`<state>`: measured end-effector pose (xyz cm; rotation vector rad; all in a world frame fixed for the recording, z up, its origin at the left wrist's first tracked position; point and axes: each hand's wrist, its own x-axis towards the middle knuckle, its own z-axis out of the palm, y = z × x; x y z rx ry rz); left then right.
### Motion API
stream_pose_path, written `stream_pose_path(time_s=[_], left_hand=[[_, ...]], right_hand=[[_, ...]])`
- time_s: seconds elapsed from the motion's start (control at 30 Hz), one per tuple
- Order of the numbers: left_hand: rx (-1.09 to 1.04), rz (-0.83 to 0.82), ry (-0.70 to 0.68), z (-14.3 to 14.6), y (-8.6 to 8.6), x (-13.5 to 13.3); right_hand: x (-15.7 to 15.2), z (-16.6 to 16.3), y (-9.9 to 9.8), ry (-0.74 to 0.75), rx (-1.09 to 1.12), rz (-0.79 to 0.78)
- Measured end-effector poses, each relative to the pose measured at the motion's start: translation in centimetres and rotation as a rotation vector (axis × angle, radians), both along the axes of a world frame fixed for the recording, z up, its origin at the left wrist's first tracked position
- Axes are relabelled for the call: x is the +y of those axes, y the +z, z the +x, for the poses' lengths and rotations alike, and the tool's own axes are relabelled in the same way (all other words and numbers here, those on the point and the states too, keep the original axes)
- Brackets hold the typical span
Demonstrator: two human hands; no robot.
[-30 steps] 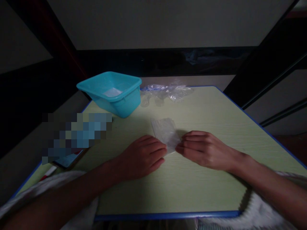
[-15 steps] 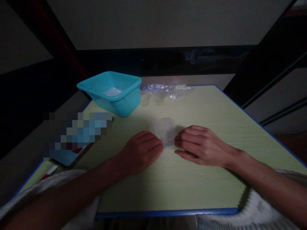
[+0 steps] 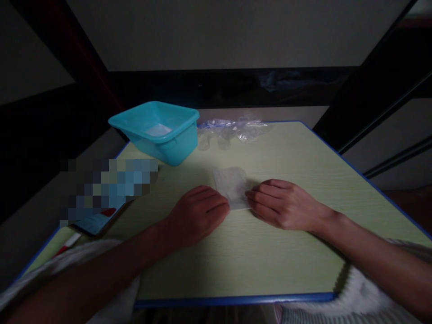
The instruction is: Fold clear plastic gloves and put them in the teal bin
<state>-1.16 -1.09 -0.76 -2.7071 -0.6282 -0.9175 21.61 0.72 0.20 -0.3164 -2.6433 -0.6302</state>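
A small whitish, see-through plastic bag [image 3: 232, 183] lies flat on the table between my two hands. My left hand [image 3: 199, 213] is closed at the bag's lower left corner, with the thumb and fingers pinched together there. At the lower right edge, the fingers of my right hand [image 3: 280, 204] are bent and drawn together on the bag's corner. The right thumb is mostly hidden under the fingers.
A turquoise plastic basin [image 3: 175, 146] stands at the back left, with something pale inside. Crumpled clear plastic [image 3: 236, 130] lies along the far edge. To the left rests a phone [image 3: 97, 220] with a blurred screen, and a red and white pen-like object [image 3: 69, 243].
My right thumb, apart from the fingers before, has drawn up against them at the bag's corner. The bag's bottom edge looks straighter. My left hand has hardly moved.
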Motion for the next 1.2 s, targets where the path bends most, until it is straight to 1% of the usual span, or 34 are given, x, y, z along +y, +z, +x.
stream_pose_path(time_s=[0.2,0.33,0.63,0.77,0.93,1.03,1.2], left_hand=[[-0.042,0.029,-0.033,0.11,0.11,-0.17],[-0.062,0.01,-0.044,0.11,0.27,-0.4],[-0.082,0.003,-0.052,-0.09,0.19,-0.42],[-0.037,0.043,-0.078,-0.13,0.3,-0.39],[0.077,0.079,-0.04,-0.26,0.31,-0.41],[0.133,0.068,-0.013,-0.27,0.23,-0.38],[0.166,0.04,0.006,-0.29,0.05,-0.27]], right_hand=[[-0.01,0.06,-0.02,0.02,0.001,0.017],[-0.03,-0.05,-0.1,0.024,0.032,0.001],[-0.04,-0.19,0.2,0.037,0.018,0.036],[-0.12,-0.12,-0.02,0.061,0.002,0.007],[-0.19,-0.01,-0.25,0.073,-0.016,-0.006],[-0.29,0.01,-0.19,0.08,-0.031,-0.004],[-0.48,-0.08,-0.11,0.116,-0.032,-0.021]])
